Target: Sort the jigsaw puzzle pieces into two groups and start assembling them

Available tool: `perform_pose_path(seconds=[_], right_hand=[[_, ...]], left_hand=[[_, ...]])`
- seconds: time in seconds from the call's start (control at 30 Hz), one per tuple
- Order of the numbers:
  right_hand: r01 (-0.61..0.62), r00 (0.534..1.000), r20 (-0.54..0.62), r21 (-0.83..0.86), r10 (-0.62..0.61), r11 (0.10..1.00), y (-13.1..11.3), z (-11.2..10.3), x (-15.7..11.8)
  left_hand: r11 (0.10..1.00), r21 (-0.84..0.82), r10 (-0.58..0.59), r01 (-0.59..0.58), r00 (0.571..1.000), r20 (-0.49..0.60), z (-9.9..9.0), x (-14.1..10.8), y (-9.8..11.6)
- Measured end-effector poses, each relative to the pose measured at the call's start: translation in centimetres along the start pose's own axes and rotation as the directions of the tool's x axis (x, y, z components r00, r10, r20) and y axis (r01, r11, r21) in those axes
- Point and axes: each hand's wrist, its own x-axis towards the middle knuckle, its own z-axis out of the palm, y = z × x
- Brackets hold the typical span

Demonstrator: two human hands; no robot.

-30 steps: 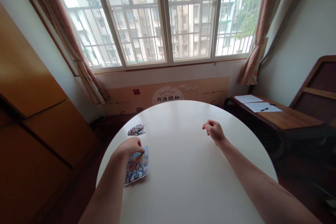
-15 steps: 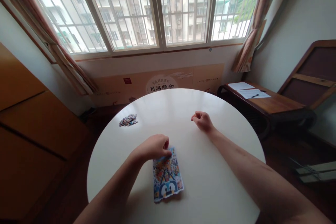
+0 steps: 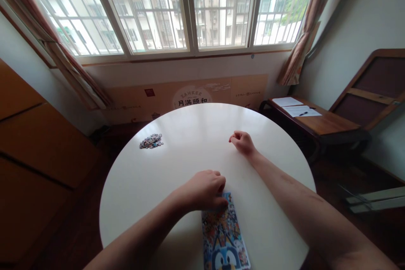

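My left hand (image 3: 207, 190) is closed on the top edge of a flat cartoon-printed packet (image 3: 223, 236), thumb over its front. The packet shows a blue dog-like face near its bottom, and its lower end runs to the frame's edge. My right hand (image 3: 242, 141) rests as a loose fist on the far right of the white table, with nothing visible in it. A heap of small jigsaw puzzle pieces (image 3: 152, 141) lies at the table's far left, apart from both hands.
The round white table (image 3: 196, 135) stands before a barred window. To the right, a wooden bench (image 3: 335, 122) carries papers (image 3: 302, 111) and a pen. An orange-brown cabinet (image 3: 31, 147) is at the left, and a printed cardboard panel (image 3: 218, 86) lines the wall behind.
My left hand has moved right and toward me, bringing the packet along. My right hand stays in its fist at about the same place. The view has shifted slightly.
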Motion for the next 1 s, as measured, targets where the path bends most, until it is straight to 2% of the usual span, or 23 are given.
perform_pose_path(seconds=[0.3,0.5,0.73,1.0], right_hand=[[-0.006,1.0,-0.004,0.02,0.006,1.0,0.08,0.13,0.06],[-0.045,0.999,-0.016,0.049,0.046,0.998,-0.2,0.05,-0.03],[-0.068,0.998,-0.007,0.065,0.069,0.996,-0.5,-0.01,-0.09],[-0.078,0.997,0.004,0.071,0.077,0.994,-0.68,0.01,-0.12]], left_hand=[[0.999,-0.012,0.03,-0.031,0.999,-0.018,0.23,0.02,-0.27],[0.991,-0.103,0.08,-0.082,0.996,-0.024,-0.13,-0.22,-0.81],[0.989,-0.047,0.139,-0.138,0.99,0.01,-0.41,-0.19,-0.11],[0.983,-0.045,0.18,-0.18,0.983,-0.022,-0.16,-0.31,-0.12]])
